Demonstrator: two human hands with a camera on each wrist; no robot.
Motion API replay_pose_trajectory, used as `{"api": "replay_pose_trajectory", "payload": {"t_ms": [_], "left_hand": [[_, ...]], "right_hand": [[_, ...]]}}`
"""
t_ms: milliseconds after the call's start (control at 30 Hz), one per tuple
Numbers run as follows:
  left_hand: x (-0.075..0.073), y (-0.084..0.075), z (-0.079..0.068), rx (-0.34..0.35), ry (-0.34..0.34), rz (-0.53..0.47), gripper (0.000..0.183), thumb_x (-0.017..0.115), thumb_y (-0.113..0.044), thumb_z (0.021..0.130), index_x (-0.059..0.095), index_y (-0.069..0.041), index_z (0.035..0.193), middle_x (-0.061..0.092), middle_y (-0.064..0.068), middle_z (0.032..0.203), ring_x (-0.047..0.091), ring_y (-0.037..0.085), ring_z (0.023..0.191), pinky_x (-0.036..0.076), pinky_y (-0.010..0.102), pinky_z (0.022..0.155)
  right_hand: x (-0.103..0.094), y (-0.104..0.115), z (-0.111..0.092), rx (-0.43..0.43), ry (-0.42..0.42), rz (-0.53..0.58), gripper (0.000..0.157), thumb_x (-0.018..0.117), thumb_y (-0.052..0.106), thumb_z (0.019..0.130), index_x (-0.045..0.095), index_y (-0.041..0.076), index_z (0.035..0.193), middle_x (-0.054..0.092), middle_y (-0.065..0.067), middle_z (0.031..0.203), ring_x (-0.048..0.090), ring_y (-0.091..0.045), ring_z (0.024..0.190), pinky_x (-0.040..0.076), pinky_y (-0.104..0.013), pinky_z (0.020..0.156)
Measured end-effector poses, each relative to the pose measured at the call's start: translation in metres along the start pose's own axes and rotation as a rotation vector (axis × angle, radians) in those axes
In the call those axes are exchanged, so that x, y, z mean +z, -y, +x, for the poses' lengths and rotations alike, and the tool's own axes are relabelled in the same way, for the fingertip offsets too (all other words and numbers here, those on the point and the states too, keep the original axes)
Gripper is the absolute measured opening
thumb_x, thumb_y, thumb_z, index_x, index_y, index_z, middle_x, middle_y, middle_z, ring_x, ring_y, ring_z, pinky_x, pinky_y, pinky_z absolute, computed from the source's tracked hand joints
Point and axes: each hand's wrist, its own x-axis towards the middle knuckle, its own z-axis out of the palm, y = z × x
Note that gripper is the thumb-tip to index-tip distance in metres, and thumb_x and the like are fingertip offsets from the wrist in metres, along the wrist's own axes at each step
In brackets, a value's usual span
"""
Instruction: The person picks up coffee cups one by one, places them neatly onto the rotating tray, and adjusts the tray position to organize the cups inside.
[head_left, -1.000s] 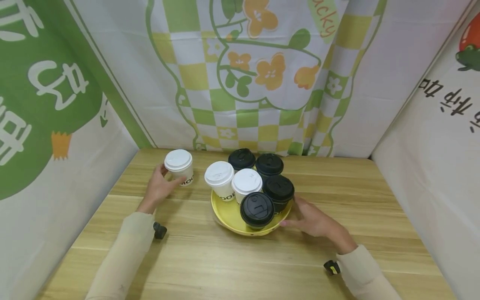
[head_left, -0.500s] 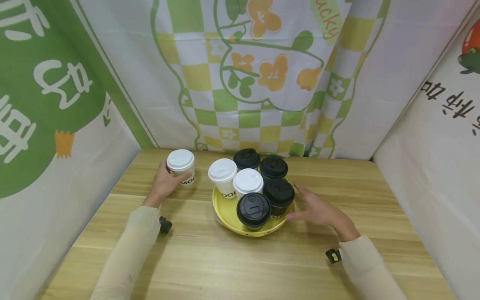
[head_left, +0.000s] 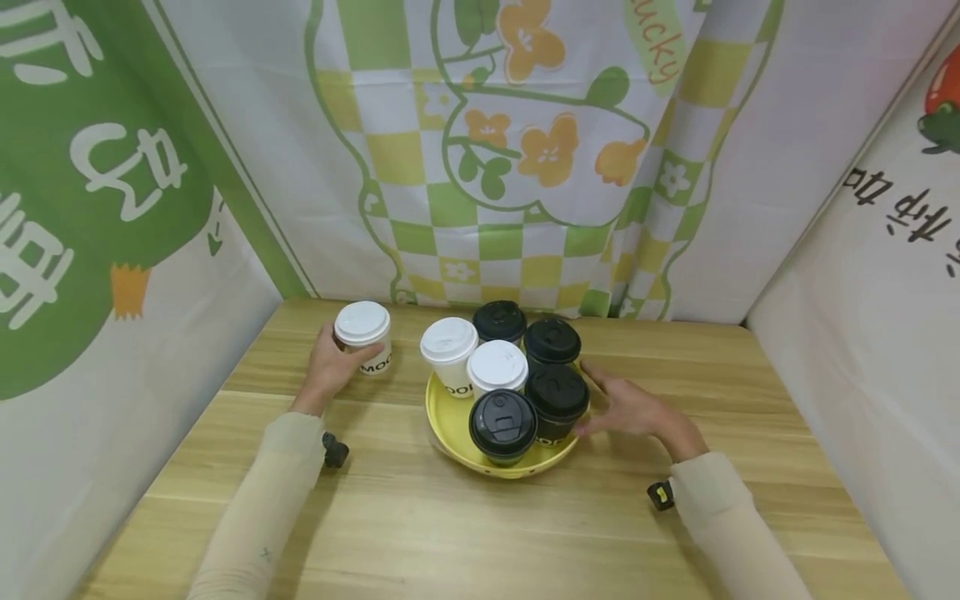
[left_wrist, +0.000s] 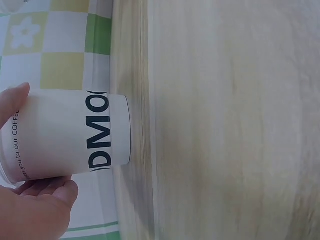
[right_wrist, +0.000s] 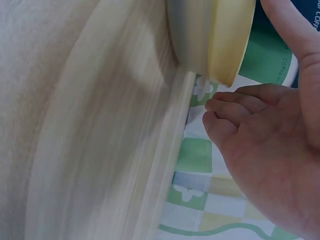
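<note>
My left hand point(head_left: 330, 367) grips a white paper cup point(head_left: 365, 333) with a white lid, standing on the table left of the tray. In the left wrist view, thumb and fingers lie on opposite sides of this cup point(left_wrist: 55, 132). A round yellow tray point(head_left: 447, 421) holds two white-lidded cups and several black-lidded ones. My right hand point(head_left: 630, 408) is beside the tray's right-hand black cup point(head_left: 557, 400), thumb and fingers spread. In the right wrist view, that hand point(right_wrist: 270, 145) has its palm showing near the tray's rim point(right_wrist: 232, 40); any contact is unclear.
The wooden table point(head_left: 465, 533) extends in front of the tray. A checkered curtain point(head_left: 495, 242) hangs behind the table's back edge. Printed fabric walls stand left point(head_left: 225, 333) and right point(head_left: 840, 333).
The tray and its cups have turned slightly clockwise. My right hand has shifted up from the tray's lower right rim to beside the black cup. My left hand still holds its cup.
</note>
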Motion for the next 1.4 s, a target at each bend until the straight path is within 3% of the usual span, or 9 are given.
{"api": "replay_pose_trajectory", "payload": {"t_ms": [267, 433, 633, 800, 1100, 1400], "left_hand": [[-0.002, -0.001, -0.008, 0.004, -0.014, -0.014, 0.106, 0.086, -0.03, 0.091, 0.017, 0.004, 0.164, 0.033, 0.03, 0.166, 0.032, 0.045, 0.158, 0.028, 0.055, 0.133], [-0.004, -0.001, -0.014, 0.03, -0.004, -0.026, 0.106, 0.086, -0.027, 0.09, 0.016, 0.003, 0.165, 0.033, 0.029, 0.167, 0.032, 0.044, 0.158, 0.027, 0.055, 0.133], [-0.006, -0.005, -0.026, 0.095, 0.017, -0.039, 0.106, 0.087, -0.024, 0.089, 0.018, 0.003, 0.165, 0.034, 0.029, 0.167, 0.032, 0.044, 0.158, 0.027, 0.055, 0.133], [-0.006, -0.016, -0.039, 0.13, 0.044, -0.027, 0.104, 0.088, -0.027, 0.088, 0.024, 0.0, 0.165, 0.037, 0.026, 0.166, 0.035, 0.044, 0.157, 0.029, 0.055, 0.132], [-0.001, -0.038, -0.061, 0.133, 0.093, -0.035, 0.1, 0.09, -0.03, 0.086, 0.032, 0.0, 0.162, 0.046, 0.024, 0.16, 0.043, 0.042, 0.152, 0.03, 0.052, 0.132], [0.01, -0.061, -0.075, 0.134, 0.136, -0.096, 0.095, 0.09, -0.022, 0.085, 0.035, 0.003, 0.159, 0.05, 0.024, 0.156, 0.05, 0.038, 0.147, 0.033, 0.048, 0.131]], "right_hand": [[0.009, 0.0, 0.0, 0.022, 0.003, 0.001, 0.136, 0.092, 0.05, 0.077, 0.006, -0.001, 0.169, 0.019, -0.03, 0.172, 0.026, -0.049, 0.158, 0.025, -0.066, 0.129], [0.016, 0.002, -0.003, -0.027, -0.027, 0.014, 0.137, 0.093, 0.049, 0.077, 0.004, -0.001, 0.169, 0.016, -0.029, 0.174, 0.023, -0.048, 0.16, 0.021, -0.065, 0.13], [0.024, 0.004, -0.007, -0.072, -0.071, 0.04, 0.14, 0.096, 0.046, 0.075, 0.002, 0.008, 0.171, 0.02, -0.023, 0.175, 0.025, -0.042, 0.16, 0.022, -0.062, 0.131], [0.028, 0.008, -0.01, -0.102, -0.1, 0.056, 0.136, 0.097, 0.042, 0.074, 0.007, 0.01, 0.171, 0.027, -0.021, 0.173, 0.031, -0.04, 0.159, 0.026, -0.06, 0.13], [0.033, 0.011, -0.013, -0.116, -0.133, 0.061, 0.133, 0.097, 0.041, 0.075, 0.01, 0.012, 0.171, 0.031, -0.017, 0.173, 0.034, -0.038, 0.158, 0.03, -0.06, 0.129], [0.035, 0.011, -0.013, -0.123, -0.137, 0.078, 0.134, 0.097, 0.04, 0.074, 0.01, 0.013, 0.171, 0.033, -0.017, 0.172, 0.035, -0.037, 0.158, 0.03, -0.059, 0.129]]}}
